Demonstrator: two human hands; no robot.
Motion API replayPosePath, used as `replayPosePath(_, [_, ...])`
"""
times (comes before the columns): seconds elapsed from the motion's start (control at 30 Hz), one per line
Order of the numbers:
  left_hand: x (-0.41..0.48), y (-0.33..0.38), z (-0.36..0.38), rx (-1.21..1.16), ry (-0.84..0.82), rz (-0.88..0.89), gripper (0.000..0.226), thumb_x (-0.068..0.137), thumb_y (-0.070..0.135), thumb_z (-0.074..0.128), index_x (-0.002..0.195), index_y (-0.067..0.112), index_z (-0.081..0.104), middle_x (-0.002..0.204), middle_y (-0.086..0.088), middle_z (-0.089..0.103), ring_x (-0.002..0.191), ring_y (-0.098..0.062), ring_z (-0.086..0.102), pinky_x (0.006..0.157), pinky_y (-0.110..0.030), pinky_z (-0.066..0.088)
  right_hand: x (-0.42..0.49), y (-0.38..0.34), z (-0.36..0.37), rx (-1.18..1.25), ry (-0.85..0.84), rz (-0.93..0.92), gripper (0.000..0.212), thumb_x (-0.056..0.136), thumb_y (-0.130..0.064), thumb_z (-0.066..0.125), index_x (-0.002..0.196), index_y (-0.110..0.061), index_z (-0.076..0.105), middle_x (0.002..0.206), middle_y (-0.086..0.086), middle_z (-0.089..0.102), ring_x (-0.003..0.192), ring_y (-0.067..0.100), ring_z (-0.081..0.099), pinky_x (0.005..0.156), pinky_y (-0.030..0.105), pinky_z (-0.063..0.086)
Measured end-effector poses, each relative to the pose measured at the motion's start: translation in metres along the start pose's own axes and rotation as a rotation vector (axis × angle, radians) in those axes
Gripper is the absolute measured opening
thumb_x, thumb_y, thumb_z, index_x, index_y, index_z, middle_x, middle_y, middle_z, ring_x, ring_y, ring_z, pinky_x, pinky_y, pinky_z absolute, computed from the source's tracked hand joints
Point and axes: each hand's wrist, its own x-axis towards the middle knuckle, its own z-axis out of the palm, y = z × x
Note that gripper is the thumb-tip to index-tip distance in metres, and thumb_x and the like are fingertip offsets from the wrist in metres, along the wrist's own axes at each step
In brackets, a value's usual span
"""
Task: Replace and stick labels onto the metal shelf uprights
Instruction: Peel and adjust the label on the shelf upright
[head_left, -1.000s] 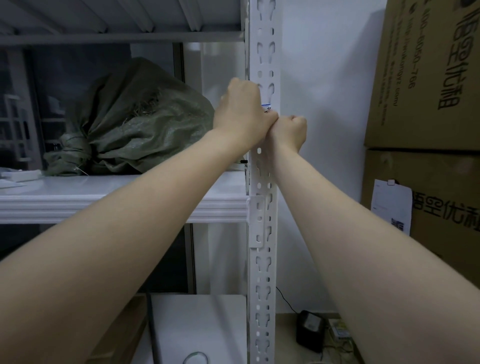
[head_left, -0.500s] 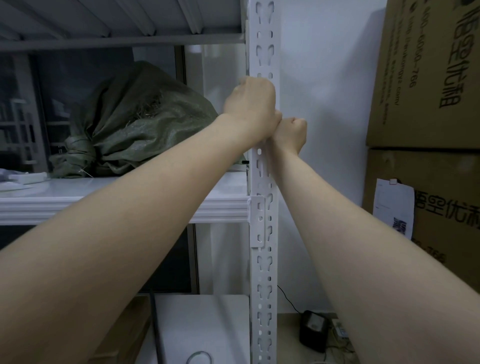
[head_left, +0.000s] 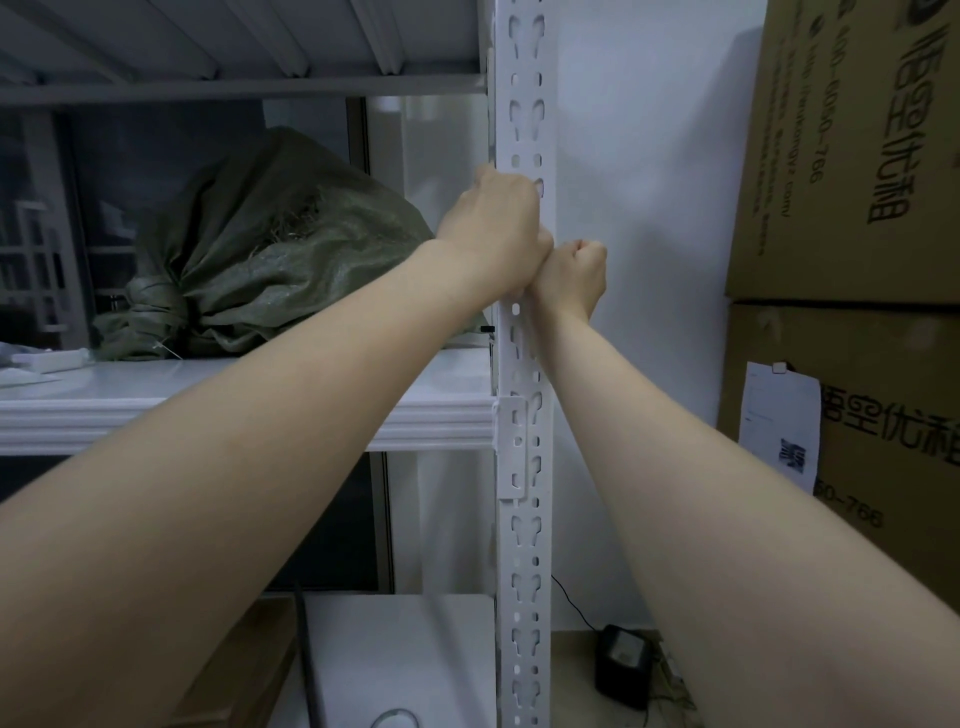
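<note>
Entry: label, unseen, presumably under my left hand, fingers curled against the white upright above the middle shelf; right hand fisted just right, contents untellable; press firmly, smoothing outward.

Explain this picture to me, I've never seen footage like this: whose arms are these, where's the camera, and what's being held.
There is no machine here. These are a person's two bare arms, filmed by one wide-angle camera worn on the head, looking forward and down. The left hand lies curled against the front of the white metal shelf upright. The right hand is a fist touching it, at the post's right side. No label shows, and what either grip holds is hidden. On the shelf board lies a green woven sack. Cardboard boxes are stacked on the right.
</note>
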Motion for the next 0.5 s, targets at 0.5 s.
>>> replayPosePath(0.5, [0.002,0.028,-0.003,0.234,-0.030,0.039,0.021,0.093,0.009,0.051,0.111,0.001,0.059,0.122,-0.016,0.056,0.112,-0.031,0.057,0.075,-0.033,0.043,-0.002,0.001,-0.006,0.258,-0.075,0.171,0.031,0.089,0.005,0.027,0.068,-0.017,0.023,0.065,-0.001,0.026,0.057,0.016,0.017,0.029,0.010,0.014])
